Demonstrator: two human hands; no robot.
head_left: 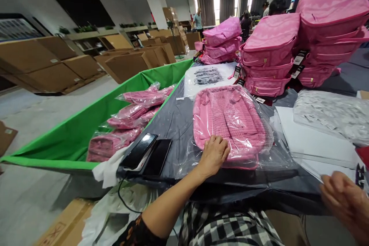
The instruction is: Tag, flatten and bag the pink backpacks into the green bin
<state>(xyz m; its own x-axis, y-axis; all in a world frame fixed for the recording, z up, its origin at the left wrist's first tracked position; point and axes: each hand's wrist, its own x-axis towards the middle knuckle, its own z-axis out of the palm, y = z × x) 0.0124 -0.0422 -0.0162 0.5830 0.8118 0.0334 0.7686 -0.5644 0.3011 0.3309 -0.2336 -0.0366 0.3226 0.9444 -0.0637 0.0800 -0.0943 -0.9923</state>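
A pink backpack (pixel 230 119) in a clear plastic bag (pixel 268 138) lies flat on the dark-covered table in front of me. My left hand (pixel 215 154) rests on its near edge, with fingers curled into the plastic. At the lower right, my right hand (pixel 344 196) is held by the table's front edge, apart from the backpack. Its fingers are bent together and somewhat blurred; whatever they may hold cannot be made out. White sheets (pixel 319 142) lie just beyond that hand.
Stacked pink backpacks (pixel 269 54) with black tags stand behind. On the left, a green fabric bin (pixel 69 130) holds several bagged pink items (pixel 138 103). Two phones (pixel 157 157) lie at the table's left corner. A pile of clear plastic packets (pixel 331 111) sits right. Cardboard boxes (pixel 37 61) stand beyond.
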